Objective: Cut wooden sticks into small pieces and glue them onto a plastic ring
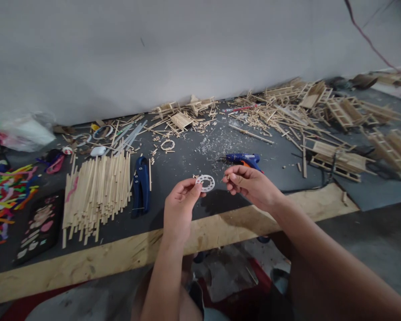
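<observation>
My left hand (180,203) pinches a small white ring with holes round its rim (205,183), held above the dark table mat (187,156). Just to the right of the ring, my right hand (250,183) has its fingers curled and pinched on a tiny wooden piece I can barely make out. Both hands hover near the wooden front edge of the table (137,249). A blue glue gun (242,159) lies right behind my right hand.
A pile of thin wooden sticks (96,191) lies at the left, with blue cutters (142,183) beside it. Coloured pipe cleaners (6,196) are at the far left. Stick ladders and frames (337,116) crowd the back right. A wall stands behind.
</observation>
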Demonstrator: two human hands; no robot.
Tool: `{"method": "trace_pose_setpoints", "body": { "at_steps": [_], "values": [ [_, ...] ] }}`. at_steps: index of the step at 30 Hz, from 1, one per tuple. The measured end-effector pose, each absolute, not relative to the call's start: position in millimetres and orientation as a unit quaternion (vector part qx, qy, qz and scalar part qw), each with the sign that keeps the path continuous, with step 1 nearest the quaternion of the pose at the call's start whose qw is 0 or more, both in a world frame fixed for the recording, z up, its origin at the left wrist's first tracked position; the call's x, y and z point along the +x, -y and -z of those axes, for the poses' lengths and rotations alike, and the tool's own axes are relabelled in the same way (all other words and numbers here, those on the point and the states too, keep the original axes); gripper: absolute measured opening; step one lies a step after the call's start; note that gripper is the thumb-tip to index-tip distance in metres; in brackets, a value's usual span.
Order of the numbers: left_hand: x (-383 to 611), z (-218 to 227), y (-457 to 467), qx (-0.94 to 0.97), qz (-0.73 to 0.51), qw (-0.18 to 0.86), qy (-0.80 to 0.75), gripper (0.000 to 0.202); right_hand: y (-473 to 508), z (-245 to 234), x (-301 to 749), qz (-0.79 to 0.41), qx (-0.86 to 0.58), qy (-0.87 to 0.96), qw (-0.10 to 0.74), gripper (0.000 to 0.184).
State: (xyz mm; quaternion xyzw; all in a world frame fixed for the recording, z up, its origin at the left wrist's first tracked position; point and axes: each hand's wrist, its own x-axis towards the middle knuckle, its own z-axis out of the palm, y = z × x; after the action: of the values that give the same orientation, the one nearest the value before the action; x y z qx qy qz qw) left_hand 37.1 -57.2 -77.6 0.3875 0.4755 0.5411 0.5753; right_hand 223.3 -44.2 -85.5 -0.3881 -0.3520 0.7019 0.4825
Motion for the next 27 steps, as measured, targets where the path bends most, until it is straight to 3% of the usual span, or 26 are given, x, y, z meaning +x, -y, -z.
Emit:
{"method": "trace_pose_setpoints", "body": {
  "at_steps": [13, 27],
  "values": [
    [41.1, 74.8, 58.3, 0.371, -0.538, 0.621, -0.433, 0.015, 49.3, 87.8, 227.0, -0.722, -0.306, 0.365, 0.502, 0.015],
    [36.9, 67.6, 60.9, 0.347, -0.522, 0.672, -0.395, 0.012, 51.0, 87.5, 223.7, -0.733, -0.326, 0.343, 0.489, 0.018]
  ]
}}
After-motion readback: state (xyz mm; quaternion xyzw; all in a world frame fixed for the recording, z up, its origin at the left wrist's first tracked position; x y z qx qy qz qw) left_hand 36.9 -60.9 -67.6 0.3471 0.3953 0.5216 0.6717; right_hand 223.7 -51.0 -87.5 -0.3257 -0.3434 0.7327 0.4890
